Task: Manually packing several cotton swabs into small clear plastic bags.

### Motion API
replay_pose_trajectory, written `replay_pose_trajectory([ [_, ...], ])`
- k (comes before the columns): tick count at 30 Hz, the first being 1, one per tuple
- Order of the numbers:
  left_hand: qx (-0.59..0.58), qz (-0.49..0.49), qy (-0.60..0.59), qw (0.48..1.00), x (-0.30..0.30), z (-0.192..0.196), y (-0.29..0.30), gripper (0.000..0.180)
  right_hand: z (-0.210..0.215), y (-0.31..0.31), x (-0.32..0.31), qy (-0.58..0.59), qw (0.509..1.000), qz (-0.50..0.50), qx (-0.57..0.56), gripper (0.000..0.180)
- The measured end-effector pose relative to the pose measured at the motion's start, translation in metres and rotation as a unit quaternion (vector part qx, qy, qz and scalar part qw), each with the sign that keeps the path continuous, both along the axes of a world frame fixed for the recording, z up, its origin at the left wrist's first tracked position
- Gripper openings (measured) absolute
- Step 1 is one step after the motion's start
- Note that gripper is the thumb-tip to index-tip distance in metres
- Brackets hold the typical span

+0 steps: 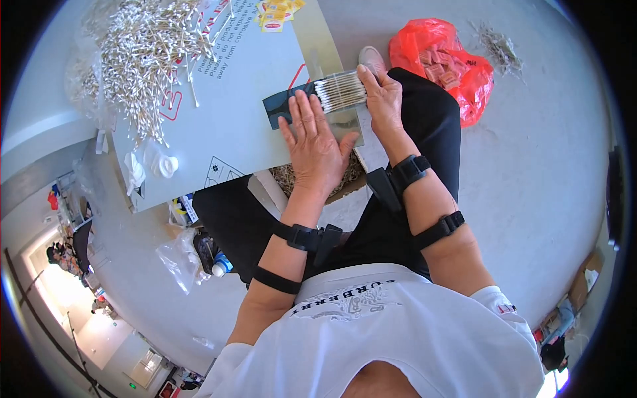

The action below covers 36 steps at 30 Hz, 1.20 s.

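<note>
A flat row of cotton swabs point(340, 92) lies side by side near the table's right edge, with what looks like clear film around it. At its right end my right hand point(383, 99) grips it, thumb along the top and the other fingers mostly hidden. My left hand point(312, 136) rests flat, fingers stretched out, on a dark glossy strip point(275, 110) that meets the left end of the row. The left palm hides part of the strip. A big heap of loose cotton swabs point(142, 53) covers the table's far left.
Yellow packets point(273, 13) lie on the printed table top point(232, 132). Two white rolled pieces point(162, 164) sit at its left corner. Below the hands stands an open cardboard box point(267, 192). On the floor, right, are a red bag point(417, 40) of pink packets and scattered swabs point(499, 48).
</note>
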State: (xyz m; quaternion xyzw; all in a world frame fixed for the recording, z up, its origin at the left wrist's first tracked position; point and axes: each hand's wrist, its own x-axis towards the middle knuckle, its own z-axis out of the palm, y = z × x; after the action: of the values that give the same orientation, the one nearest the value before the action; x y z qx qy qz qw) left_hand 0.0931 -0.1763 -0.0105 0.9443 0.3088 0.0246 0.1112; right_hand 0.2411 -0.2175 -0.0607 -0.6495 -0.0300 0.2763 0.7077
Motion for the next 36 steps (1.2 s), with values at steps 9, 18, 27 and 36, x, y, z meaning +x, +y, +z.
replay_pose_trajectory([
  [9,0.009,0.006,-0.063,0.998,0.01,0.002,0.008,0.094,0.005,-0.002,-0.002,-0.019,1.0,-0.002,-0.008,0.024],
  [18,-0.003,-0.044,-0.035,0.998,0.021,-0.001,0.019,0.088,0.009,-0.003,0.0,0.193,0.979,-0.04,0.056,0.027],
  [27,0.009,-0.067,-0.004,0.998,0.022,0.005,0.024,0.089,0.013,-0.002,-0.01,-0.004,0.998,0.01,0.065,0.019],
  [36,-0.006,-0.064,-0.03,0.998,0.02,0.002,0.024,0.09,0.009,-0.002,-0.002,0.181,0.979,-0.015,0.094,0.02],
])
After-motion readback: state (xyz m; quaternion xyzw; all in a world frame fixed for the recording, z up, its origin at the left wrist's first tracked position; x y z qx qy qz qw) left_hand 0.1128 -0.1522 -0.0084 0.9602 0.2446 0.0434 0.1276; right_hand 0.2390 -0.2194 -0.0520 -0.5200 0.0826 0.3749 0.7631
